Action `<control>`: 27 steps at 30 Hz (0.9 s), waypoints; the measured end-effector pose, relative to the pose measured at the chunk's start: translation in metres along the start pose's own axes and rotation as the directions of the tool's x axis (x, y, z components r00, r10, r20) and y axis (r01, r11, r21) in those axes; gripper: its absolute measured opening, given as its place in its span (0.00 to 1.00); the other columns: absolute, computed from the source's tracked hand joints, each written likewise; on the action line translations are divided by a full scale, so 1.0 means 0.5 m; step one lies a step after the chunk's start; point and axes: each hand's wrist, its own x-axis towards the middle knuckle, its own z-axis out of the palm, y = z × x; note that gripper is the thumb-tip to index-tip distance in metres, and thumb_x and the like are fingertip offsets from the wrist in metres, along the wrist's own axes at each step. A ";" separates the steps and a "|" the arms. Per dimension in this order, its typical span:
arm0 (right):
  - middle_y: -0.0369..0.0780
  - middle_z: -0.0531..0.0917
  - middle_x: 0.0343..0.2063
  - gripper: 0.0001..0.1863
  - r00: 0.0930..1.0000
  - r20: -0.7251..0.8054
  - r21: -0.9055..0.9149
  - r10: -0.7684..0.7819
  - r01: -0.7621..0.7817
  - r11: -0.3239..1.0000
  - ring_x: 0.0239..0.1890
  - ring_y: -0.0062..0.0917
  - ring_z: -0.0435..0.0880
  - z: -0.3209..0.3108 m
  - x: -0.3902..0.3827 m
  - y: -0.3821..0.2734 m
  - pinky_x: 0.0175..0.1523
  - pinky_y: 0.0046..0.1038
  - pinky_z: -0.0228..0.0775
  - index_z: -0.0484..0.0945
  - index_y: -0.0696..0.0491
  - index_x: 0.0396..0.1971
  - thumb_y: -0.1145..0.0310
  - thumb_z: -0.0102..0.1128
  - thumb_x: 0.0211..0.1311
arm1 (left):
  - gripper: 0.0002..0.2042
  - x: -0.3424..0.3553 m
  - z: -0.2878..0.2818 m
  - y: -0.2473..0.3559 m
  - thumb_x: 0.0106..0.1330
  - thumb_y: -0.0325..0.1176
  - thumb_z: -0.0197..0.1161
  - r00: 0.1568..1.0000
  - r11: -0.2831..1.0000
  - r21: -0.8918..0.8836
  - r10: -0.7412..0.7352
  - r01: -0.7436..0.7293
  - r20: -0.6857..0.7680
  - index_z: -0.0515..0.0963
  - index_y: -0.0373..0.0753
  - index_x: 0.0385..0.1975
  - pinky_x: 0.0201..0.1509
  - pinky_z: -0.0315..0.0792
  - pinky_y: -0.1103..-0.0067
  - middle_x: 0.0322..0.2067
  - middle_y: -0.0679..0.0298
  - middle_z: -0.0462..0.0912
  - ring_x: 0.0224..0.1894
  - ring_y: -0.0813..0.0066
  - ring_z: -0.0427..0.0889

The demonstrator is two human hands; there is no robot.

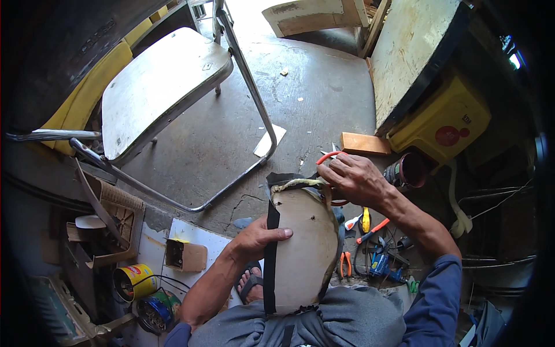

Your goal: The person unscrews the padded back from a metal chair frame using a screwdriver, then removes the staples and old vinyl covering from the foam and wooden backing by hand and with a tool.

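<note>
A pale padded panel (303, 248) with black fabric folded over its edges stands tilted on my lap. Yellowish foam (298, 184) shows along its top edge. My left hand (260, 237) is closed on the panel's left edge, thumb flat on the board and fingers hidden behind. At the top right corner, my right hand (355, 179) is closed round a red-handled tool (329, 157). Two pointed metal ends stick out near its red handle; most of the tool is covered by the hand, so I cannot tell its exact kind.
Ahead left is a metal-framed chair (167, 87). Orange-handled pliers (345, 265), a yellow screwdriver (366, 220) and a blue power tool (381, 266) lie by my right knee. Beyond are a wood block (365, 143) and yellow container (439, 121). Tins (136, 282) stand at left.
</note>
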 end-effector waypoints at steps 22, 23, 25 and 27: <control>0.38 0.80 0.34 0.21 0.931 0.184 0.140 -0.314 0.291 0.946 0.40 0.31 0.81 -0.065 0.075 0.100 0.49 0.32 0.80 0.77 0.54 0.47 0.55 0.69 0.61 | 0.35 0.000 0.012 -0.011 0.64 0.31 0.74 0.987 0.996 -0.007 -0.093 0.094 0.127 0.64 0.28 0.69 0.65 0.74 0.66 0.60 0.52 0.78 0.60 0.64 0.80; 0.38 0.80 0.34 0.21 0.928 0.186 0.148 -0.323 0.299 0.943 0.40 0.31 0.81 -0.063 0.073 0.097 0.49 0.32 0.80 0.77 0.54 0.47 0.55 0.69 0.62 | 0.35 -0.002 0.012 -0.013 0.64 0.31 0.74 0.986 0.994 -0.013 -0.110 0.113 0.129 0.64 0.28 0.69 0.66 0.74 0.66 0.60 0.52 0.78 0.60 0.64 0.79; 0.38 0.79 0.34 0.22 0.929 0.171 0.141 -0.330 0.308 0.941 0.40 0.31 0.81 -0.059 0.067 0.092 0.48 0.32 0.80 0.77 0.54 0.46 0.55 0.70 0.61 | 0.33 -0.004 0.010 -0.017 0.65 0.29 0.71 0.986 0.994 -0.002 -0.107 0.108 0.124 0.64 0.28 0.69 0.67 0.73 0.64 0.61 0.50 0.78 0.62 0.60 0.79; 0.34 0.78 0.31 0.23 0.933 0.134 0.094 -0.333 0.323 0.942 0.35 0.26 0.78 -0.057 0.060 0.089 0.43 0.30 0.77 0.78 0.51 0.47 0.54 0.73 0.57 | 0.32 -0.004 0.008 -0.019 0.66 0.28 0.70 0.985 0.993 0.003 -0.114 0.115 0.128 0.65 0.27 0.69 0.68 0.72 0.63 0.61 0.49 0.78 0.63 0.59 0.79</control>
